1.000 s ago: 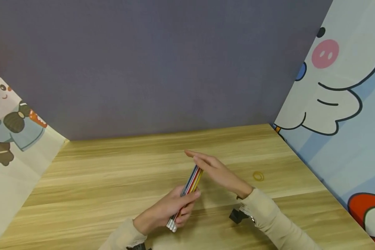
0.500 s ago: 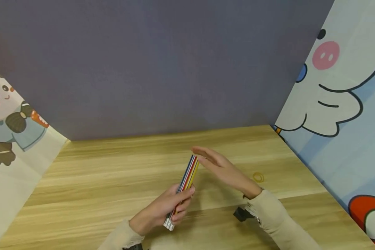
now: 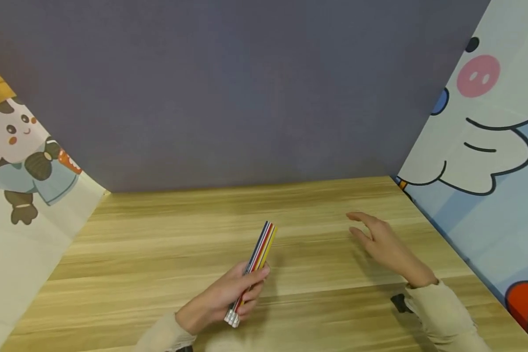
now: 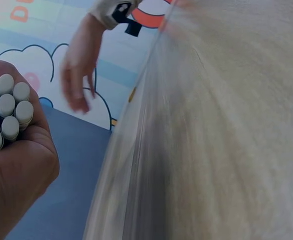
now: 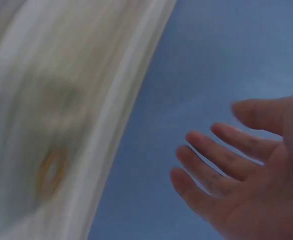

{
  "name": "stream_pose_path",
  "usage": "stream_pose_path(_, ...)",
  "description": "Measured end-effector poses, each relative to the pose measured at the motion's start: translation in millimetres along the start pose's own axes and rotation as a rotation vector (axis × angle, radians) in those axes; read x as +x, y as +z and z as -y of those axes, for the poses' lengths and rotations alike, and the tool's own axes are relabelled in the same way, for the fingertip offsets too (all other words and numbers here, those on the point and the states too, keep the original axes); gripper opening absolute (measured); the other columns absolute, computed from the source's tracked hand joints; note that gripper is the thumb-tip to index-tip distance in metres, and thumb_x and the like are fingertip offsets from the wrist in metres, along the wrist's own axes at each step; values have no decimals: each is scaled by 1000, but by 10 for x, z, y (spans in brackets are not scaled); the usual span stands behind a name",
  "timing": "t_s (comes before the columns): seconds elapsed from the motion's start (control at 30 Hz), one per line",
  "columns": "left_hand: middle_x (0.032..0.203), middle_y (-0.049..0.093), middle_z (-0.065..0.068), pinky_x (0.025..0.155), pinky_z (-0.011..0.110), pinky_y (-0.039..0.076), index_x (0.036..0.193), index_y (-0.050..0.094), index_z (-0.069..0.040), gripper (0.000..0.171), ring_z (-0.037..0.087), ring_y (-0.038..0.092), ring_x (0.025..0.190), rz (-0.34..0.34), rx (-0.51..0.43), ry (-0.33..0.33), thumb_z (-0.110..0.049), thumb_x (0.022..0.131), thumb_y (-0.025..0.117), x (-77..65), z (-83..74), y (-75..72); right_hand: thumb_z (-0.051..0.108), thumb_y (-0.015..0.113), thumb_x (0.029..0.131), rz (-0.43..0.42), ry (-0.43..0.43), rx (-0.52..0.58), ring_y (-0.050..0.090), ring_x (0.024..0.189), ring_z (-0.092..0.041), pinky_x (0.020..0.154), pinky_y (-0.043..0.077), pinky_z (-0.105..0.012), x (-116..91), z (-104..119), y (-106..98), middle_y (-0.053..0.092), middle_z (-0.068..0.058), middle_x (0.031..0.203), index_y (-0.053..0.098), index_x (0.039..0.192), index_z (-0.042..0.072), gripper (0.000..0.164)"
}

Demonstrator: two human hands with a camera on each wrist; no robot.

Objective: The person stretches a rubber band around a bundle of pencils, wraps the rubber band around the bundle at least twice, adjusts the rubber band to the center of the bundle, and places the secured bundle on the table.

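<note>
My left hand [image 3: 217, 299] grips a bundle of several pencils [image 3: 261, 248] in blue, red, white and yellow, held tilted above the table. Their white eraser ends [image 4: 6, 106] stick out below the fist and face the left wrist camera. My right hand [image 3: 386, 248] is apart from the bundle, over the right side of the table, with thumb and fingers spread and nothing in them. In the right wrist view a yellow rubber band [image 5: 52, 172] lies on the table near that hand, blurred. The right hand covers the band in the head view.
The wood-grain table [image 3: 158, 244] meets a dark grey panel [image 3: 246, 98] at the back. Cartoon-printed walls stand at the left [image 3: 31, 146] and right [image 3: 501, 146]. A black wrist device [image 3: 400, 303] sits below the right sleeve.
The right hand has left the pencils' upper ends and moved right, over where the rubber band was visible. The left hand keeps its grip and has shifted slightly left with the bundle.
</note>
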State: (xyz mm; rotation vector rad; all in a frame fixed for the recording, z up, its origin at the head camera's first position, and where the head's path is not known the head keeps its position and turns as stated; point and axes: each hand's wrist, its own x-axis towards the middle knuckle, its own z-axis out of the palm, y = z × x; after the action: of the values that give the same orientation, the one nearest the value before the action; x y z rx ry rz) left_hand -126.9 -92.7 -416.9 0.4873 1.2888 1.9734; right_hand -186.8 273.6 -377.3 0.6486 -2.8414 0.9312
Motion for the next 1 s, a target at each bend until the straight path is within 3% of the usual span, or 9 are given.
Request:
stream_pose_path(0.23,54,38,-9,33,23,37,110,40,-6,25,4,42,37,-13,24,-20,-29,107,48,34,-46,13,3,62,96,281,40,93,53,115,-53,84,56,-52,-231,-491,-156,46,-38,137,44,140,-13,51)
stream_pose_path(0.3,54,38,-9,33,23,37,110,41,-6,25,4,43,37,-16,28,-30,-30,107,48,50,-47,12,4,65,94,274,11,84,56,111,-48,83,56,-45,-249,-602,-147,54,-34,131,49,135,-14,47)
stream_pose_path(0.4,55,38,-8,33,24,38,112,43,-8,22,5,43,37,-11,31,-33,-29,107,48,72,-38,9,1,67,93,241,29,86,62,91,-25,70,54,-31,-286,-743,-121,64,-22,107,60,118,-11,29)
stream_pose_path(0.53,55,38,-8,33,24,38,113,44,-9,22,6,43,37,-3,36,-31,-29,107,49,94,-44,17,1,68,92,197,128,48,53,71,-5,60,47,-25,-354,-860,-117,61,-2,83,65,94,1,4)
stream_pose_path(0.7,54,37,-7,33,24,38,110,44,-8,24,6,42,36,-3,36,-29,-30,106,50,82,-88,38,21,64,99,93,214,-3,47,58,-6,54,41,-25,-395,-858,-133,62,2,71,65,80,10,22)
stream_pose_path(0.77,54,37,-7,33,24,38,110,44,-8,24,6,42,36,-4,36,-32,-30,106,50,72,-100,43,29,61,101,56,254,51,44,53,-12,51,38,-27,-396,-833,-138,62,-2,68,63,78,8,31)
stream_pose_path(0.83,54,37,-7,33,24,38,109,44,-7,25,6,42,36,-7,36,-35,-31,106,51,64,-108,46,34,58,102,30,289,146,50,59,-16,54,43,-28,-383,-814,-144,64,-7,75,63,83,4,36)
stream_pose_path(0.93,54,37,-7,32,24,38,108,44,-7,26,6,42,36,-12,41,-32,-31,105,51,50,-113,47,34,54,104,12,313,384,61,81,-22,70,54,-30,-354,-781,-152,65,-14,92,63,94,-4,41)
stream_pose_path(1.0,54,37,-7,32,25,38,106,43,-6,26,6,42,36,-11,45,-30,-31,106,51,44,-117,48,29,53,105,-1,298,575,61,99,-20,83,54,-29,-333,-760,-153,63,-11,103,63,100,-7,38)
